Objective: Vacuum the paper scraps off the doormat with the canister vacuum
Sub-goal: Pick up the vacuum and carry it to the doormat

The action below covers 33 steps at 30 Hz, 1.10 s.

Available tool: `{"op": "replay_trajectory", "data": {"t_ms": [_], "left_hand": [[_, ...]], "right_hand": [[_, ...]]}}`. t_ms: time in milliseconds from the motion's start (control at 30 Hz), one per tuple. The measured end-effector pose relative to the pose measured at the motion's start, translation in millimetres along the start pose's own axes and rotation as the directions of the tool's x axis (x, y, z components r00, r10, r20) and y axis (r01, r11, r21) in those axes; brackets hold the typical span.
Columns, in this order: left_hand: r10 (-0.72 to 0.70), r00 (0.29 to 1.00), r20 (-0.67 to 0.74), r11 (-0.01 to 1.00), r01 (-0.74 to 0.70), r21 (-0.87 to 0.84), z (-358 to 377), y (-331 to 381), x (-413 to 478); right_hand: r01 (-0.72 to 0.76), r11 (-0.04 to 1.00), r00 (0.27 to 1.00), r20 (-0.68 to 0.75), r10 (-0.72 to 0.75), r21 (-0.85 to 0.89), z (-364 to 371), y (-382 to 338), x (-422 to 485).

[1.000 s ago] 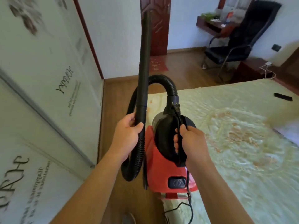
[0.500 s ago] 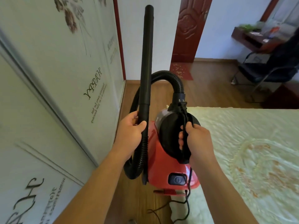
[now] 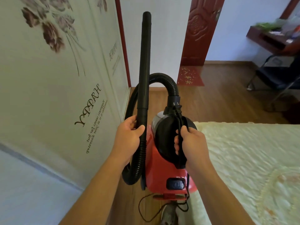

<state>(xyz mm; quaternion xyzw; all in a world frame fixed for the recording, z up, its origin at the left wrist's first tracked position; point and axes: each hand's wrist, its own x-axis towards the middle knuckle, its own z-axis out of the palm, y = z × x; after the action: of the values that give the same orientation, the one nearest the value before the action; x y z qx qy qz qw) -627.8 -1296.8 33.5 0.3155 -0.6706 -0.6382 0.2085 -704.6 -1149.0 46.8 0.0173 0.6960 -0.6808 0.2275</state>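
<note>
I carry a red canister vacuum point(image 3: 159, 172) in front of me. My right hand point(image 3: 191, 143) grips its black top handle together with the power cord. My left hand point(image 3: 128, 135) holds the black wand point(image 3: 145, 62), which points straight up. The ribbed black hose point(image 3: 162, 78) arches from the wand's base over to the canister's front. Far ahead, a red doormat point(image 3: 190, 76) lies on the wooden floor before a dark red door point(image 3: 203, 30); light scraps speckle it.
A decorated wardrobe wall point(image 3: 56, 95) runs along my left. A bed with a pale quilt point(image 3: 243, 159) fills the right. The cord point(image 3: 146, 208) dangles below the canister near my shoe. A black chair point(image 3: 276, 78) and a wall shelf point(image 3: 272, 38) stand at far right.
The view has swung further left toward the door, so the doormat now sits nearer and more central. Both hands keep the same grips on wand and handle.
</note>
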Motion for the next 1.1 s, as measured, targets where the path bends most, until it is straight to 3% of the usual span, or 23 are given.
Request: {"op": "replay_trajectory", "data": {"t_ms": [267, 600, 1100], "left_hand": [[-0.058, 0.992, -0.111, 0.995, 0.049, -0.088, 46.3, 31.0, 100.6], [-0.035, 0.995, -0.091, 0.992, 0.023, -0.123, 67.6, 51.3, 202.7], [-0.078, 0.996, 0.044, 0.978, 0.085, -0.190, 51.3, 55.3, 458.9]], "right_hand": [[0.012, 0.999, 0.994, 0.105, -0.009, -0.030, 7.3, -55.8, 118.1], [0.014, 0.999, 0.993, 0.121, -0.008, -0.051, 33.3, -95.9, 222.0], [0.001, 0.998, 0.999, -0.049, -0.005, -0.062, 152.4, -146.2, 406.3]]}}
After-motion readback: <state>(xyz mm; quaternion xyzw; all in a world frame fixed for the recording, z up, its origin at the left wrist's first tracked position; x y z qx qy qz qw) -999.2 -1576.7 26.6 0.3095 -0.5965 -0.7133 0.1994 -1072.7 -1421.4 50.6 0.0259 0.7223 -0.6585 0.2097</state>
